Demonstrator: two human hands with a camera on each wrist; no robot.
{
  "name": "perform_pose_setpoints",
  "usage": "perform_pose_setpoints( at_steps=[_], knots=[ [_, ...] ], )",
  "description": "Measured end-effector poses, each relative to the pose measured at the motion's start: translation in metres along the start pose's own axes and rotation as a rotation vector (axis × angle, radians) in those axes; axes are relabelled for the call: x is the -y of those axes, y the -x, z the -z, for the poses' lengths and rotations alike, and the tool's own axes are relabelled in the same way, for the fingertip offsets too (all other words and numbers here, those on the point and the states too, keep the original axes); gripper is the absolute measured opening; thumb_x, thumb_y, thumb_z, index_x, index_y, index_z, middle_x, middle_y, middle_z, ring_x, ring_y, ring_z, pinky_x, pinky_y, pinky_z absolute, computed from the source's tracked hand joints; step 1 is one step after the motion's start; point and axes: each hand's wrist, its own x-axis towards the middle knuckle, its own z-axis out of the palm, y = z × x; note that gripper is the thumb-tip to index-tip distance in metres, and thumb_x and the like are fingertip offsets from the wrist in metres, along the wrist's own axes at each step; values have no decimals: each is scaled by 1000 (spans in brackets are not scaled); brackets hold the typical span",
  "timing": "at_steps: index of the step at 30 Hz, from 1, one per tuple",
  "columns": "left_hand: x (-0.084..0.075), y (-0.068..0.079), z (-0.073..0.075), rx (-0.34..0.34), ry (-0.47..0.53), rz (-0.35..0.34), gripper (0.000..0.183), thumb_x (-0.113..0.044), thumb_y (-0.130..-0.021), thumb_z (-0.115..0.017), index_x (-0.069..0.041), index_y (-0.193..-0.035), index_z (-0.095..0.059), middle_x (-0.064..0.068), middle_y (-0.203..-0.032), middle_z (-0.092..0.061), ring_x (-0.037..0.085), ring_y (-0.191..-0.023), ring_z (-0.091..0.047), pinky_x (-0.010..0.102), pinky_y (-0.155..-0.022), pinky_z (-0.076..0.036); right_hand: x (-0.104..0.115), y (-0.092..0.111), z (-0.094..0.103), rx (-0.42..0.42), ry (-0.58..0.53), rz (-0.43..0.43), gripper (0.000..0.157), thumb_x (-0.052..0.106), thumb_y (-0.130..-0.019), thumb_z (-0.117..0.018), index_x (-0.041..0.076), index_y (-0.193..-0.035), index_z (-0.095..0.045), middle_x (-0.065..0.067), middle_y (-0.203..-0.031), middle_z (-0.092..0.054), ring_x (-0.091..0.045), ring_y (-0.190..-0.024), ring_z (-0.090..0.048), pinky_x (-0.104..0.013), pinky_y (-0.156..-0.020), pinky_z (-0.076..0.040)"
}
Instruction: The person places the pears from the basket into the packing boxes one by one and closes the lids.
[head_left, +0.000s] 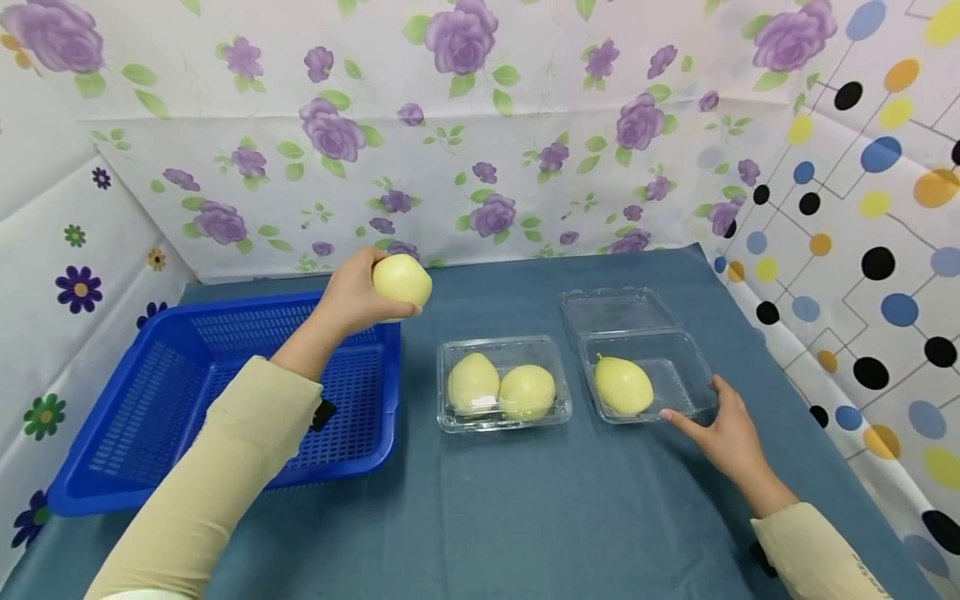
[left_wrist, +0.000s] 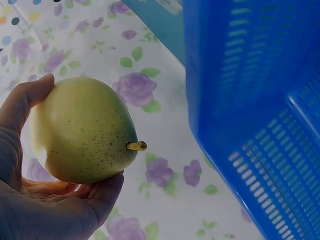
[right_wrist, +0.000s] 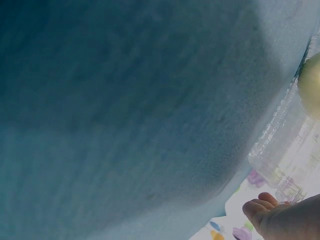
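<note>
A pale yellow-green pear (left_wrist: 85, 132) with a short stem is in my left hand (head_left: 356, 292), thumb on one side and fingers on the other. The hand holds it up by the far right corner of the blue basket (head_left: 393, 408). My right hand (head_left: 723, 433) grips the near right corner of a clear plastic box (head_left: 678, 379), thumb at the front wall and fingers at the right side. That box lies with its lid (head_left: 618, 310) folded back and has one pear (head_left: 624, 386) in its left half. In the right wrist view, the fingers (right_wrist: 257, 206) meet the box's end.
Between basket and open box stands a closed clear box (head_left: 504, 423) with two pears (head_left: 474, 383) inside. A blue-grey cloth (head_left: 510, 517) covers the table. Flowered sheeting (head_left: 450, 192) rises behind, and dotted sheeting (head_left: 862, 275) stands along the right.
</note>
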Motion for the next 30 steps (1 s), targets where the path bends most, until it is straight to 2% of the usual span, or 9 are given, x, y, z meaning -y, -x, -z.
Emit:
perform_pose_setpoints(
  at_steps=[6,16,22,30],
  knots=[
    [-8,-5,-11,-4,18,-51,83,-22,-72,-80,3,-138,-36,22,-134,-46,38,-113,-52,52,-91,-48,1,1,-1,-1,9,-10,106,48,-84,-68,-12,-147,-8,-41,-142,-24,-57,-127,-28,-69,-96,-30],
    [-30,-7,-26,4,46,-99,82,-22,-72,-82,-2,-138,-38,19,-133,-48,35,-116,-51,51,-92,-47,1,0,-1,0,13,-11,106,48,-84,-68,-12,-147,-8,-41,-142,-24,-57,-127,-28,-69,-96,-30],
    [-43,-5,-37,-31,37,-152,79,-19,-69,-82,-2,-135,-42,16,-129,-51,32,-115,-50,49,-93,-47,1,-1,-2,12,15,-14,106,49,-84,-67,-12,-147,-8,-40,-142,-24,-56,-127,-28,-69,-96,-30],
    [-50,-12,-52,-26,31,-202,79,-20,-68,-84,-3,-133,-44,15,-128,-51,32,-114,-51,49,-93,-46,1,-1,-1,0,15,-15,106,49,-83,-68,-12,-147,-8,-40,-142,-24,-56,-128,-27,-69,-97,-30]
  ],
)
